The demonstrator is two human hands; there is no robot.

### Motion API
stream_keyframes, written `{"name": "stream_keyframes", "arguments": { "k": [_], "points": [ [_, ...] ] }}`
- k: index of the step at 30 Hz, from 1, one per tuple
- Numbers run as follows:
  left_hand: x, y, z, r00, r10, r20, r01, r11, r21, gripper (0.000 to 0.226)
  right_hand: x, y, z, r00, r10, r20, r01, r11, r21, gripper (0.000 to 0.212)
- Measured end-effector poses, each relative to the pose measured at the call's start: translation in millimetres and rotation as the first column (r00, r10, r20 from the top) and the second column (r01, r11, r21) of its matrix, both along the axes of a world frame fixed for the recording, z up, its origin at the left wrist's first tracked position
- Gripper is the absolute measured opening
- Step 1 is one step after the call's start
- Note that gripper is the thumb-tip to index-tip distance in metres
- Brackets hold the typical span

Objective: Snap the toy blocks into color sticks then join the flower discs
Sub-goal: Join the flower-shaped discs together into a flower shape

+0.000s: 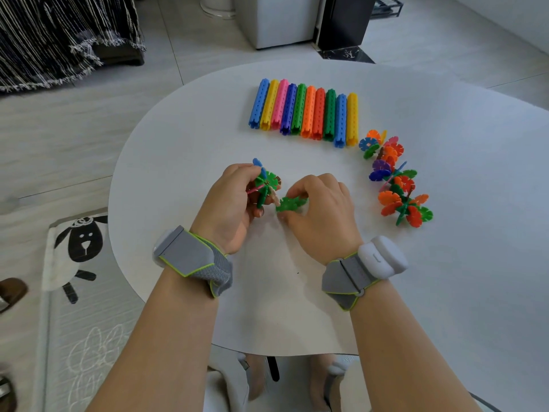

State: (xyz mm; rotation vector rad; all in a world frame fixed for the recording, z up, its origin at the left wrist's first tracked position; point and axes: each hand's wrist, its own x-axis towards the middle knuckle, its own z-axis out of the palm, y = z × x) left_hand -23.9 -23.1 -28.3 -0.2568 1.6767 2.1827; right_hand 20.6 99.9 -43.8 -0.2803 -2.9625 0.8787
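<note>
My left hand (230, 203) grips a small cluster of joined flower discs (266, 184), mostly green with a blue and a pink disc. My right hand (319, 209) pinches a single green flower disc (289, 203) just right of and below that cluster, a small gap apart. Several finished color sticks (306, 113) lie side by side at the back of the white round table (460, 263). A chain of joined flower discs (395, 179) in orange, green, purple and blue lies to the right of my hands.
The table's front edge runs just below my forearms. On the floor to the left is a sheep-pattern mat (80, 263). A dark fringed fabric (65, 40) is at far left, with a white cabinet (279, 19) and a black unit (344, 22) behind the table.
</note>
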Motion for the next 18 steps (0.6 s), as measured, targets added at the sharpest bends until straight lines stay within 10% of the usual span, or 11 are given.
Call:
{"name": "stream_keyframes", "arguments": {
  "k": [10, 18],
  "points": [
    [1.2, 2.5, 4.5, 0.998, 0.023, 0.061, -0.022, 0.999, -0.027, 0.017, 0.7, 4.8, 10.6, 0.960, -0.241, -0.140, 0.095, 0.754, -0.650, 0.018],
    [-0.7, 4.3, 2.7, 0.997, 0.053, 0.061, -0.047, 0.995, -0.093, 0.018, 5.2, 6.1, 9.9, 0.980, -0.148, -0.132, 0.042, 0.806, -0.590, 0.031]
  ]
}}
